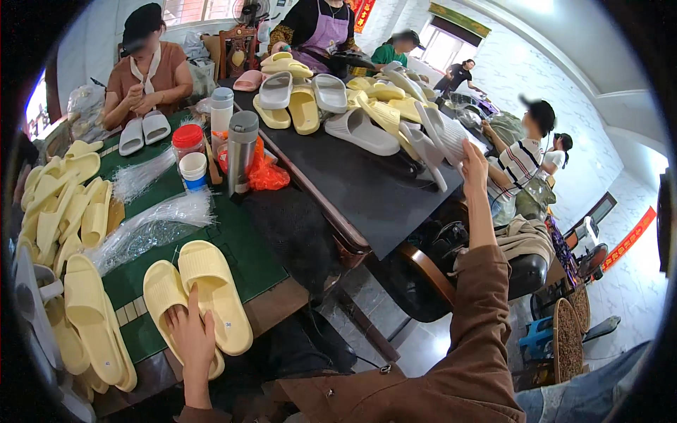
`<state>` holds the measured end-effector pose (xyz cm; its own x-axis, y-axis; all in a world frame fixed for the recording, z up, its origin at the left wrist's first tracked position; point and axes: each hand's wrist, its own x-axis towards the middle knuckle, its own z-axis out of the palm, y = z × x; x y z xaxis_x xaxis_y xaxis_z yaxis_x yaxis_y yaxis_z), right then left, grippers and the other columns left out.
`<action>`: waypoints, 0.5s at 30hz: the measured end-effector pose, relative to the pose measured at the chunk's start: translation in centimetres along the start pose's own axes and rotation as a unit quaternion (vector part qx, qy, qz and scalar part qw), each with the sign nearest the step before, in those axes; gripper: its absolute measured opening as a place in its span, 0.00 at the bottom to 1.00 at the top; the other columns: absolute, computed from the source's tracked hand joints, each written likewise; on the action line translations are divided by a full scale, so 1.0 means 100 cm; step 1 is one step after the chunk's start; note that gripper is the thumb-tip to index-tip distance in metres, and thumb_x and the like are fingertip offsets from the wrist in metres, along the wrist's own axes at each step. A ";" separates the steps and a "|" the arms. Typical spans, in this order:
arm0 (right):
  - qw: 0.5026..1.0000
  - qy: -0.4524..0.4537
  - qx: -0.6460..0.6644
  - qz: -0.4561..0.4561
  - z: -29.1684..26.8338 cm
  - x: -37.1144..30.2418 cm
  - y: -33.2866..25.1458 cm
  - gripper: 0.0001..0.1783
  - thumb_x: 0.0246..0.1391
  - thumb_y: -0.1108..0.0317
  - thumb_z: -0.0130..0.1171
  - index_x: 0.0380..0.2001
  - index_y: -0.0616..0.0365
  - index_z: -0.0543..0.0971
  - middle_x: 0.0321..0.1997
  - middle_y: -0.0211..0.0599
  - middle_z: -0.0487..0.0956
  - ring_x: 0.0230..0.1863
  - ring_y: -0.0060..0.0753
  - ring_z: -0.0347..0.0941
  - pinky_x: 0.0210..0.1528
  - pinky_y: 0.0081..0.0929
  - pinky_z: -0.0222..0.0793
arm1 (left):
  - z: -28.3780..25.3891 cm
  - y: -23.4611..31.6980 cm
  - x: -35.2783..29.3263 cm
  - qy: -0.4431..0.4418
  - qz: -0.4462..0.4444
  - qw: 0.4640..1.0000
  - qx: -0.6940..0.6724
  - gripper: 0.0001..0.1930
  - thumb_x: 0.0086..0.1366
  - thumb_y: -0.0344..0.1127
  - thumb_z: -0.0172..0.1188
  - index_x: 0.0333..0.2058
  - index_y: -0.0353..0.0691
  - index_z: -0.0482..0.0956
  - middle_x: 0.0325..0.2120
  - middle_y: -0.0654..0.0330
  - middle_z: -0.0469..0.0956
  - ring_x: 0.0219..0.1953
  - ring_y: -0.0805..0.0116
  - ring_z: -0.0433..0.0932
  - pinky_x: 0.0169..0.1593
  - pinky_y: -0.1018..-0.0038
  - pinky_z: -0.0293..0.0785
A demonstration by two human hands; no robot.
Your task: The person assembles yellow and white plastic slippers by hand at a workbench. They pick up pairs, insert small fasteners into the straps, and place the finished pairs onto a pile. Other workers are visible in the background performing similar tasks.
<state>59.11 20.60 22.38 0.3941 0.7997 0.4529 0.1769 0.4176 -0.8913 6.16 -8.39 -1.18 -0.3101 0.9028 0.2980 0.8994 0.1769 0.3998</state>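
At the near edge of the green-topped table lies a pair of pale yellow slippers point(215, 282), side by side with toes pointing away. My left hand point(190, 338) rests on this pair, fingers stretched over the left slipper and thumb by the right one. My right arm reaches far out to the dark table, where my right hand point(474, 166) grips the end of a grey slipper point(443, 134). That slipper leans at the right edge of a heap of yellow and grey slippers; part of the grip is hidden.
More yellow slippers point(63, 204) pile up on the left. Bundles of clear plastic fasteners point(159, 222), a steel flask point(242, 151), a red-lidded jar point(187, 141) and paper cups point(193, 169) stand between. A co-worker sits at the far left; others work beyond the dark table point(367, 218).
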 end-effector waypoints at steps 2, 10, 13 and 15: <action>0.999 -0.011 0.033 0.000 -0.001 -0.014 -0.015 0.13 0.56 0.60 0.63 0.40 0.57 0.81 0.17 0.13 0.63 0.14 0.07 0.48 0.16 0.14 0.38 | -0.001 0.002 0.001 -0.008 0.011 1.000 -0.011 0.32 0.63 0.38 0.52 0.66 0.50 0.58 0.54 0.35 0.63 0.59 0.33 0.58 0.64 0.48 0.49; 0.985 -0.119 0.115 0.047 0.043 -0.054 -0.041 0.11 0.58 0.64 0.61 0.40 0.57 0.79 0.18 0.13 0.62 0.15 0.08 0.50 0.18 0.14 0.41 | -0.006 0.005 0.000 0.006 0.012 1.000 -0.021 0.31 0.61 0.37 0.54 0.64 0.48 0.60 0.50 0.36 0.65 0.55 0.34 0.62 0.62 0.47 0.52; 0.984 -0.132 0.101 0.061 0.069 -0.068 -0.044 0.12 0.58 0.62 0.61 0.41 0.58 0.79 0.19 0.12 0.62 0.15 0.07 0.49 0.19 0.13 0.41 | -0.007 0.005 0.000 0.005 0.013 0.999 -0.029 0.31 0.61 0.37 0.54 0.64 0.49 0.60 0.50 0.36 0.65 0.55 0.34 0.61 0.62 0.47 0.52; 0.981 -0.165 0.087 0.056 0.089 -0.081 -0.050 0.13 0.58 0.61 0.61 0.41 0.58 0.79 0.19 0.11 0.62 0.15 0.07 0.49 0.19 0.13 0.40 | -0.004 0.002 -0.001 0.018 0.016 1.000 -0.020 0.32 0.61 0.38 0.54 0.65 0.49 0.60 0.50 0.36 0.65 0.56 0.34 0.61 0.62 0.46 0.52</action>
<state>47.01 15.87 23.34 0.0833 0.9291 0.3603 -0.0183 0.3630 -0.9316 6.26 -8.57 -0.72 -0.2928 0.8928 0.3424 0.8963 0.1315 0.4235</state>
